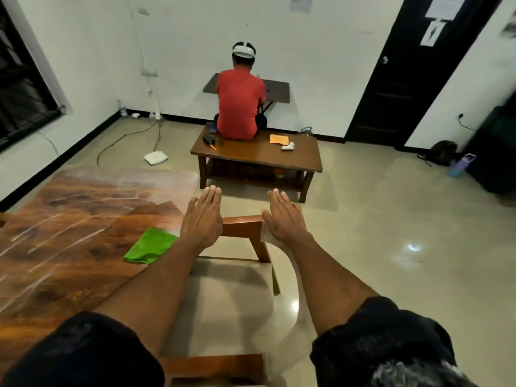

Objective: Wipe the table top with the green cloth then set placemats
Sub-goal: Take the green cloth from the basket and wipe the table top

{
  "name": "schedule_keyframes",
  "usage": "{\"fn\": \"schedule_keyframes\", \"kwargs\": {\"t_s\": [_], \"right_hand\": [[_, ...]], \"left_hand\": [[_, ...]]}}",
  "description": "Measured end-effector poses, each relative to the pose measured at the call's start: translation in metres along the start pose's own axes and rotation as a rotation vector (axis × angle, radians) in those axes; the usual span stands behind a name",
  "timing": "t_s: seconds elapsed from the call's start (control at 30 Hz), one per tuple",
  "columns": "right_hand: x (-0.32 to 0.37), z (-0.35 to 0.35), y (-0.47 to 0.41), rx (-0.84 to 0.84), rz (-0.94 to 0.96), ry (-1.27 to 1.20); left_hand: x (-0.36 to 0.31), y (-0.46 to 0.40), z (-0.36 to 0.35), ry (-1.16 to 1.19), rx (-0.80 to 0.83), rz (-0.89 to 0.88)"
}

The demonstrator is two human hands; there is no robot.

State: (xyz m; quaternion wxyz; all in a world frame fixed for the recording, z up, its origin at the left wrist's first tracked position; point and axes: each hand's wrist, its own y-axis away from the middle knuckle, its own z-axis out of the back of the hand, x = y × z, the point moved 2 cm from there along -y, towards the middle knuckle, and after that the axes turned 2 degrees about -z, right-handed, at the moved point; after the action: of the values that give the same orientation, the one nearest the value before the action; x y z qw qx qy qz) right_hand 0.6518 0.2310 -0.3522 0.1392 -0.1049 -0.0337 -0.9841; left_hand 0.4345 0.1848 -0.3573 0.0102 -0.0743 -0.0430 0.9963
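We hold both hands out in front of us, palms down and fingers straight; the left hand (pixel 202 216) hovers over the near corner of the tabletop (pixel 69 219), and the right hand (pixel 283 216) sits just above the top rail of a wooden chair (pixel 243 227) drawn up beside that corner; whether the right palm touches the rail we cannot tell. Neither grip holds anything: both are wide, the fingers flat and close together; we read this as a ready pose before any work begins, since nothing on the tabletop looks disturbed.

The green cloth (pixel 149 247) lies folded on the tabletop near its edge, just beside our left forearm and below the left hand; it sits where the left hand can reach it with a short pull back and down, which is probably why it was laid there. The tabletop is glossy brown wood with pale streaks of glare; wiping is, in our judgement, not yet started. We see no placemats in this view; they may lie outside it.

Farther off, a person in a red shirt (pixel 238 104) sits with their back to us on a low coffee table (pixel 259 153), which carries an orange paper (pixel 279 139) and a white controller (pixel 288 146).
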Motion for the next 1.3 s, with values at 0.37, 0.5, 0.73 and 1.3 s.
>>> {"fn": "schedule_keyframes", "kwargs": {"t_s": [0.37, 0.5, 0.73, 1.3], "right_hand": [[-0.101, -0.022, 0.081, 0.000, -0.104, -0.022], [-0.151, -0.023, 0.115, 0.026, -0.114, 0.004], [-0.242, -0.011, 0.150, -0.017, -0.113, -0.011], [-0.388, -0.006, 0.209, -0.017, -0.215, -0.033]], "left_hand": [[-0.098, 0.022, -0.040, 0.038, 0.077, -0.066], [-0.148, 0.034, -0.060, 0.105, 0.086, -0.075], [-0.250, 0.043, -0.070, 0.075, 0.094, -0.086], [-0.397, 0.030, -0.110, 0.047, 0.180, -0.154]]}}
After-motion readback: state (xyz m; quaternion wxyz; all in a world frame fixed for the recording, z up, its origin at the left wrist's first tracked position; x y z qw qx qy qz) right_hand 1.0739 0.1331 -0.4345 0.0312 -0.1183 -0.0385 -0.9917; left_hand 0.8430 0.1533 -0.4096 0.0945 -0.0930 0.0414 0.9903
